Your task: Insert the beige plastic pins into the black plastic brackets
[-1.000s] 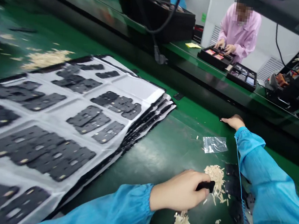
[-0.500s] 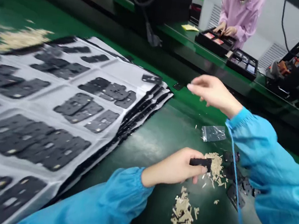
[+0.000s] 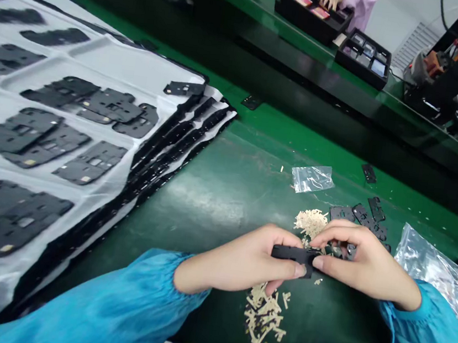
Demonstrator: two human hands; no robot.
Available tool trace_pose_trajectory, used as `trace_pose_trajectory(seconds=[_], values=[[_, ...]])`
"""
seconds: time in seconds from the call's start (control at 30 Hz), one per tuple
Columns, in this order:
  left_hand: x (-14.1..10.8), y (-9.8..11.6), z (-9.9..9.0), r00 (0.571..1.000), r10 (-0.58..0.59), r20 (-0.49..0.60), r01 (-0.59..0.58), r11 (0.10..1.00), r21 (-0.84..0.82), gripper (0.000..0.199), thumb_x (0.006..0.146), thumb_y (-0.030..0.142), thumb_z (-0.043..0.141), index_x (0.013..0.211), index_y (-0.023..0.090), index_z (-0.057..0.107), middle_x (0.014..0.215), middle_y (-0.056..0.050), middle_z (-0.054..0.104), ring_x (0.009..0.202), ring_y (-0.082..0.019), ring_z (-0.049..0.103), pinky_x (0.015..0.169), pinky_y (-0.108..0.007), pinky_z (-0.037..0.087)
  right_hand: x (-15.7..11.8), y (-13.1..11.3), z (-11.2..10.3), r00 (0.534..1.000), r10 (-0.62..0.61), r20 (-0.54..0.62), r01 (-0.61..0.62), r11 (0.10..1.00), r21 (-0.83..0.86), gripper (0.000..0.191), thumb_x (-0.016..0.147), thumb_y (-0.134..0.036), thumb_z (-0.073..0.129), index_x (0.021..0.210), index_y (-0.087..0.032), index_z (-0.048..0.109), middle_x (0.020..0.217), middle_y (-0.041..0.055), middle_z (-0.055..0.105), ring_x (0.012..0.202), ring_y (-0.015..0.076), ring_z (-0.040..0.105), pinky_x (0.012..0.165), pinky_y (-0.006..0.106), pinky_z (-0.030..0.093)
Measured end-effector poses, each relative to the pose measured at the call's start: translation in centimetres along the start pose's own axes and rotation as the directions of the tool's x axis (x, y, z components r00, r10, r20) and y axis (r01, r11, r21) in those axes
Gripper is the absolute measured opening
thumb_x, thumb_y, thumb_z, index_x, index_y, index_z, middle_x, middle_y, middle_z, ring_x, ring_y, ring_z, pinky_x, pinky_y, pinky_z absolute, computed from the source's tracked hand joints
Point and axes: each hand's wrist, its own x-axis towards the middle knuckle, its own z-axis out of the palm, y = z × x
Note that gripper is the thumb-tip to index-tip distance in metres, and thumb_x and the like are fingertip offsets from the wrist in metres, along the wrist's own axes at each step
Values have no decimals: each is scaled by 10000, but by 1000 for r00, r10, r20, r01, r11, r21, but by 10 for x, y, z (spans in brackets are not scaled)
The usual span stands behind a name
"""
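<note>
Beige shreds (image 3: 263, 315) lie in heaps near a clear plastic bag (image 3: 312, 178) and loose black pieces (image 3: 367, 219), while a black strip (image 3: 292, 252) sits clamped between the left hand (image 3: 241, 261) and right hand (image 3: 364, 260) above the green surface (image 3: 226, 193), white sheets (image 3: 113, 54) of black parts (image 3: 95, 102) alongside and black trays (image 3: 363, 60) beyond.

What a picture it was: both arms reaching in low, the left arm (image 3: 105, 295) from the bottom left and the right arm (image 3: 421, 334) from the bottom right, each in a blue sleeve gathered at the cuff! The left hand (image 3: 243, 262) was back-up, fingers curled and pointing right. Meeting it, the right hand (image 3: 364, 260) had its wrist angled and its fingers pointing left. Both were closed in a firm pinch, fingertips (image 3: 320, 263) nearly together at the centre!
</note>
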Motion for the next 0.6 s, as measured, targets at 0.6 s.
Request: trace_pose_trajectory(seconds=[0.6], values=[[4,-5,5,999,-50,-21,50,999,18,278,903,410,630,754,179,588,502,61,567,453,-91,474,487,-206,365,-12,9,24,964,-228,-134,150,889,-433,75,978,-182,632,914,-220,630,866,38,692,811,221,588,730,389,483]])
